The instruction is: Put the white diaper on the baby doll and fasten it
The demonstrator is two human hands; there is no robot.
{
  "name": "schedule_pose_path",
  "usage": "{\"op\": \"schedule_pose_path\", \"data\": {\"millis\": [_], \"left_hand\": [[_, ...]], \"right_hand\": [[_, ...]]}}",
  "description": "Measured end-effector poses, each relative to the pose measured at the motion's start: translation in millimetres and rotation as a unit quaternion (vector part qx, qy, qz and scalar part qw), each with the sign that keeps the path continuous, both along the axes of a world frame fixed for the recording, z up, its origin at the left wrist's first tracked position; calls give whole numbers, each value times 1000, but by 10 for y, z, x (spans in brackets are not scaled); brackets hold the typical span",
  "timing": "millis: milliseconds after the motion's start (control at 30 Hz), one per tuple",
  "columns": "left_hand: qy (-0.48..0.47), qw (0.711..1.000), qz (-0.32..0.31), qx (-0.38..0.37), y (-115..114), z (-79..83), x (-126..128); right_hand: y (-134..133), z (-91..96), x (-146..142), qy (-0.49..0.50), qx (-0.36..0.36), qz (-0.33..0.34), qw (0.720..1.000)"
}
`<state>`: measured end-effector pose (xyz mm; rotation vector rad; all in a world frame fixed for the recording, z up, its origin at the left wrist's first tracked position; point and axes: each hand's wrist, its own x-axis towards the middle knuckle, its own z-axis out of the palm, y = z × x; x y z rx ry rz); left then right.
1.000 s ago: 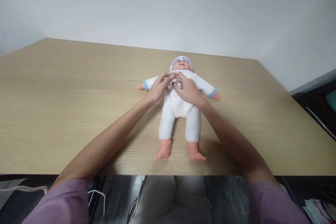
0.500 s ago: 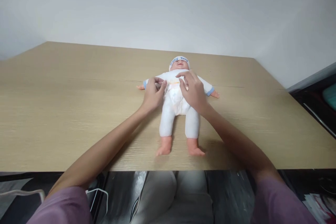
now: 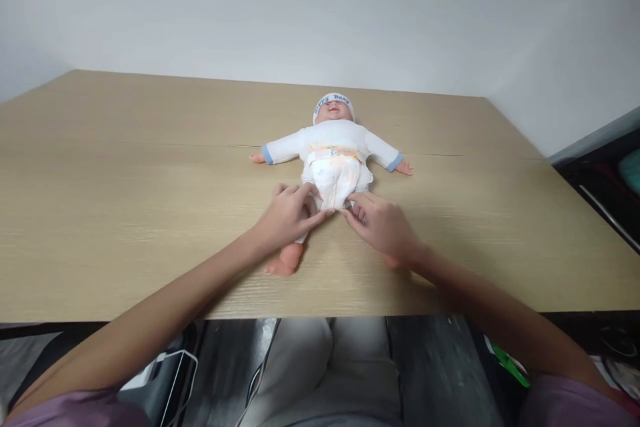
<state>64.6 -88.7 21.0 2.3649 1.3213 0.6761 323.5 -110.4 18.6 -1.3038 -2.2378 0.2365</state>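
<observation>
A baby doll (image 3: 330, 132) in a white outfit with blue cuffs and a lettered white cap lies on its back, feet towards me. Round its hips is a white diaper (image 3: 334, 177) with an orange-patterned waistband. My left hand (image 3: 293, 213) pinches the diaper's edge at the crotch, by the leg on the left. Opposite it, my right hand (image 3: 376, 219) has thumb and fingers closed on the diaper's other leg edge. Both hands hide much of the doll's legs; one foot (image 3: 286, 260) shows beside my left wrist.
The doll rests on a wide wooden table (image 3: 150, 213) whose front edge is close to my lap. A pale wall (image 3: 280, 13) stands behind it. Dark furniture (image 3: 595, 193) borders the right side. Below the table edge are a white cable (image 3: 193, 373) and a green object (image 3: 510, 365).
Both hands have moved down from the diaper's waist to the crotch and now grip its leg edges. The doll's legs are spread wider apart.
</observation>
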Motion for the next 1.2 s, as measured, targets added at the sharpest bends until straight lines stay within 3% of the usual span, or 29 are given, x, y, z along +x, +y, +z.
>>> {"op": "schedule_pose_path", "data": {"millis": [167, 367, 667, 933, 1200], "left_hand": [[23, 1000, -3, 7, 85, -1, 60], [-29, 998, -18, 52, 80, -131, 6], [-83, 991, -43, 91, 24, -115, -40], [-72, 994, -73, 37, 65, -79, -16], [-127, 991, -13, -33, 115, -137, -10]], "right_hand": [[15, 22, -89, -11, -21, -7, 1000], [-80, 11, -71, 54, -46, 10, 997], [-224, 3, -159, 94, -52, 2, 994], [-147, -8, -173, 116, -92, -25, 989], [-87, 35, -183, 181, -144, -96, 968]]}}
